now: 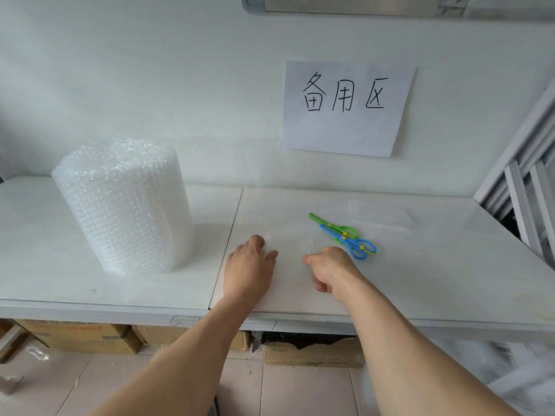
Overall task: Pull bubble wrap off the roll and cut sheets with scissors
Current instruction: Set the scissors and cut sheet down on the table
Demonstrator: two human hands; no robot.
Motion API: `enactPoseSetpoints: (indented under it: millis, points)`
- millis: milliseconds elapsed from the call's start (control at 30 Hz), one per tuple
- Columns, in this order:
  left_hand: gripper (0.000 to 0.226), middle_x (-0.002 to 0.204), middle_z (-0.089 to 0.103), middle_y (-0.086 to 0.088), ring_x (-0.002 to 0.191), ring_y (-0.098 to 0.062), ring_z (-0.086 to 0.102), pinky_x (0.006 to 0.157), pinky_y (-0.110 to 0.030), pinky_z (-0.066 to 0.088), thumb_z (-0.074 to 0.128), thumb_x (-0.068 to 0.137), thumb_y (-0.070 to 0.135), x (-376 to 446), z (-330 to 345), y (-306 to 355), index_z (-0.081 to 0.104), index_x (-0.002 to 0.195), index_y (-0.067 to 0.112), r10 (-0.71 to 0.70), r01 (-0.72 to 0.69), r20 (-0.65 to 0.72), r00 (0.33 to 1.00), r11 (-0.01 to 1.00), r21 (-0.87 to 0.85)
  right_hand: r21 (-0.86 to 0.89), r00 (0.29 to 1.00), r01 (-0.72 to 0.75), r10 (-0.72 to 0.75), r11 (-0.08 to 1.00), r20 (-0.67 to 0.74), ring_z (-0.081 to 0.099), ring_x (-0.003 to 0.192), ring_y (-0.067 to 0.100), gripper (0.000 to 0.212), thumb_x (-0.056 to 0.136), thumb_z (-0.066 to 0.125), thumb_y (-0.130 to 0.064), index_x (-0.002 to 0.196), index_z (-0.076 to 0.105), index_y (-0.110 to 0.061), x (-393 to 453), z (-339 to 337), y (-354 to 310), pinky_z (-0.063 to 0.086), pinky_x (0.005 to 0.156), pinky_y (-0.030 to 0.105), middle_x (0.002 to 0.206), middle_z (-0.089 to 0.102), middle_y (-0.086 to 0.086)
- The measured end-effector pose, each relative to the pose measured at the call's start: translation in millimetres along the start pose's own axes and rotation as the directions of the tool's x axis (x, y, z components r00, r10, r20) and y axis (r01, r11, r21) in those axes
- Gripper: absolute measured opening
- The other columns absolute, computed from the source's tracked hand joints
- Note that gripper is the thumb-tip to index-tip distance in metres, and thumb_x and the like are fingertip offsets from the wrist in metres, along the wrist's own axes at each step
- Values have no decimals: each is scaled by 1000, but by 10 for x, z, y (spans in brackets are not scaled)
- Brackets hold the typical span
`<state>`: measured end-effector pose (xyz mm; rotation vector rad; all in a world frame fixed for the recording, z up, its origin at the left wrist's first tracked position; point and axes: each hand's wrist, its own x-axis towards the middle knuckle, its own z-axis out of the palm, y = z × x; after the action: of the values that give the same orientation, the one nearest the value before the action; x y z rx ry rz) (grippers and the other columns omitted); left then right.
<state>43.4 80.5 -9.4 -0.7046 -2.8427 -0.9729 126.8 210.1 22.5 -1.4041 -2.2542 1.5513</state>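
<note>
Bubbled plastic formed the upright roll point(126, 205); its clear sheet point(288, 235) lay flat under both hands, left hand point(250, 265) spread, right hand point(329, 270) pinching it beside plastic scissors point(348, 237).

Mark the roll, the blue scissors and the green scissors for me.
roll point(126, 208), head view, middle of its side wall
blue scissors point(351, 242), head view, near the pivot
green scissors point(330, 225), head view, on the yellow pivot
</note>
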Motion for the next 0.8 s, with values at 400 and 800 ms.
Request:
enactPoseSetpoints:
  millis: [400, 800]
  points:
    - [24, 92, 66, -4, 80, -24, 74, 95, -44, 46, 63, 91, 12, 168, -203, 165, 50, 110, 21, 24, 212, 266, 964, 534, -818, 347, 997, -2, -25, 938, 73, 52, 57, 18, 24, 91, 63, -35, 90, 60, -11, -9, -141, -65, 41, 54, 26, 72, 57, 3]
    - [29, 118, 64, -4, 106, -30, 59, 87, -37, 41, 49, 97, 29, 510, 127, 525, 64, 118, 15, 500, -474, -3, 866, 822, 314, 357, 967, 213, -143, 910, -212, 54, 62, 22, 13, 89, 62, -17, 80, 60, -9, 266, -634, 35, 39, 50, 25, 72, 63, 7]
